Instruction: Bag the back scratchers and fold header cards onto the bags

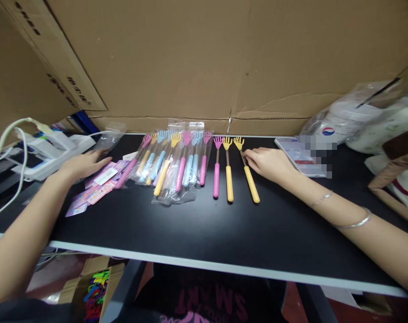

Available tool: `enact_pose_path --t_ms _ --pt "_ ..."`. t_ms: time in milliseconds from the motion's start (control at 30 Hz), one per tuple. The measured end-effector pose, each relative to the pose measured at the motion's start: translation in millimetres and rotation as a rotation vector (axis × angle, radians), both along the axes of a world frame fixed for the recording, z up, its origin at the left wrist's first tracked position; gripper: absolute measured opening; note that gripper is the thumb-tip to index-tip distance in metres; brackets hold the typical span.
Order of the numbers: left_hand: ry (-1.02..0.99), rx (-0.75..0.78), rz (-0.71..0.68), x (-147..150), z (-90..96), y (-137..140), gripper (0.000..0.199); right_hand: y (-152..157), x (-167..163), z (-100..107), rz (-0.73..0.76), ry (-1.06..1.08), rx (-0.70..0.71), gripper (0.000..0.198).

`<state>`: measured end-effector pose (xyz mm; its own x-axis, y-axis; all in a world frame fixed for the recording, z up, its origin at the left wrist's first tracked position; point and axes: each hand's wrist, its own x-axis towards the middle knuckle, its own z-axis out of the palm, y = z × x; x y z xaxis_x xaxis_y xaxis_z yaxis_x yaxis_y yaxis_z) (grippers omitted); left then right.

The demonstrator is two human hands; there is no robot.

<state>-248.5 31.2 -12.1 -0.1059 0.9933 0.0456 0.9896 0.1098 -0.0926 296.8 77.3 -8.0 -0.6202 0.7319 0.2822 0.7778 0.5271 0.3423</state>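
My left hand (82,165) rests at the left of the black table, its thumb and fingers apart, close to a clear plastic bag (112,138) and some purple and pink cards (94,190). With curled fingers, my right hand (269,162) grips the thin rod of a yellow back scratcher (251,184). Left of it lie another yellow back scratcher (229,181) and a pink back scratcher (216,179), both unwrapped. Several pink, blue and yellow back scratchers in clear bags (180,172) lie side by side in the middle.
A white power strip (38,168) with cables stands at the left. A phone (300,157) lies to the right, near bagged white cups (338,119) and a plush toy (405,179). Cardboard (190,63) walls the back. Below, a box (114,280) holds colourful pieces.
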Motion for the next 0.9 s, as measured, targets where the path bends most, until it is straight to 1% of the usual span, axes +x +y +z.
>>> enact_pose_path --t_ms 100,167,233,300,367,433,567,667,767,833,900 --pt "0.017 -0.1 -0.037 27 5.6 -4 0.077 1 1 -1 0.018 -0.008 0.031 0.029" --pt "0.012 -0.158 -0.109 49 12.3 -7 0.076 1 2 -1 0.023 -0.021 0.048 0.028" --pt "0.01 -0.15 -0.153 68 18.7 -8 0.073 2 2 -1 0.026 -0.037 0.061 0.029" --pt "0.028 -0.098 -0.172 78 22.5 -8 0.069 2 2 0 0.032 -0.048 0.069 0.029" --pt "0.067 -0.029 -0.149 79 22.7 -9 0.068 3 2 0 0.036 -0.053 0.074 0.029" --pt "0.097 0.011 -0.087 74 20.9 -9 0.072 3 2 1 0.031 -0.055 0.08 0.029" --pt "0.072 0.015 0.035 60 20.1 -13 0.072 3 3 2 0.018 -0.066 0.107 0.03" --pt "0.066 0.042 0.071 54 26.3 -13 0.072 3 4 2 0.019 -0.066 0.115 0.03" --pt "0.025 0.006 0.084 52 34.9 -9 0.072 3 4 2 0.028 -0.055 0.103 0.029" --pt "-0.003 -0.008 0.082 54 40.2 -7 0.068 3 4 3 0.029 -0.055 0.099 0.029" --pt "0.008 0.025 0.098 61 45.7 -5 0.061 3 4 3 0.023 -0.069 0.102 0.028"
